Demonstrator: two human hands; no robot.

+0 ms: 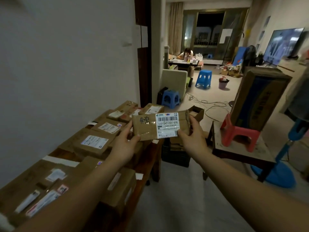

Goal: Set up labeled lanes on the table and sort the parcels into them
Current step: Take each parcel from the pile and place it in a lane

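The parcel [160, 125] — long axis crosswise — is gripped at its ends by left hand [124, 144] and right hand [192, 139]; bench [148, 158] lies down-left — left hand nearer.

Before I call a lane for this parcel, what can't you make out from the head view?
Head view:
- Label on the held parcel: fine print below the code, too small.
- White strips on the table: any lane text, blurred.
- Nearest parcels: labels blurred, partly behind the left forearm.
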